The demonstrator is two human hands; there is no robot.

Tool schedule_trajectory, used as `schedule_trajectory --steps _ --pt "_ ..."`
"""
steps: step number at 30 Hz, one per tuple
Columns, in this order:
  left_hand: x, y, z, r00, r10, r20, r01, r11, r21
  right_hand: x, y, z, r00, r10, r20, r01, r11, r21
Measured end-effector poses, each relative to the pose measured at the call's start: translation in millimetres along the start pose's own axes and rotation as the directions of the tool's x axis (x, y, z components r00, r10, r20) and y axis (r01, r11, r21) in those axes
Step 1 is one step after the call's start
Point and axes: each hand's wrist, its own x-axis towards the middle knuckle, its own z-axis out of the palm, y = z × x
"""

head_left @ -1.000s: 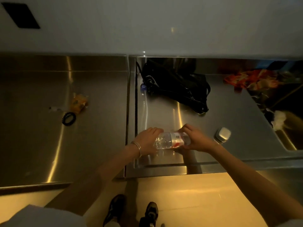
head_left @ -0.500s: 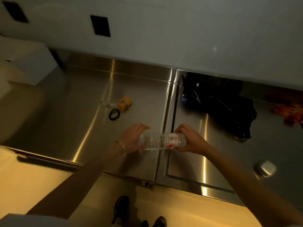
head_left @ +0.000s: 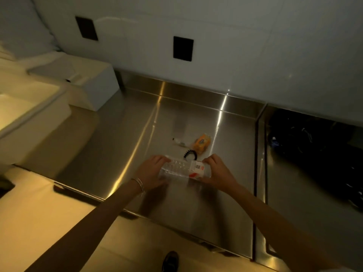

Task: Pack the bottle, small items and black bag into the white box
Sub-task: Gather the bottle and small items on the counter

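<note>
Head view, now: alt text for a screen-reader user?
The left hand and right hand hold a clear bottle sideways by its ends over a steel counter. Beyond: hair tie, orange packet; white box far left, black bag right.

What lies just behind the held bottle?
A black hair tie, its near edge hidden by the bottle; farther back, an orange packet and a small clear item.

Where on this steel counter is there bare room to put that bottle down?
Bare steel counter lies between the white box and the hair tie, and along the front edge, nearer than the left hand and right hand. It is crowded behind the bottle, where that tie, orange packet and small clear item lie. The black bag fills the right section's back.
</note>
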Motion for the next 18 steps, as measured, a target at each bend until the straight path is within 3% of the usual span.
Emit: schedule_trajectory --steps 10,18 --pt "39.1 -39.2 -7.6 0.991 0.132 -0.005 -0.132 0.991 0.0 25.8 -20.7 20.4 0.99 0.122 -0.064 -0.119 0.992 0.04" --pt "100.4 12.8 13.3 0.948 0.316 0.04 -0.314 0.948 -0.052 -23.1 42.3 -24.1 0.956 0.246 -0.157 -0.252 0.967 -0.02"
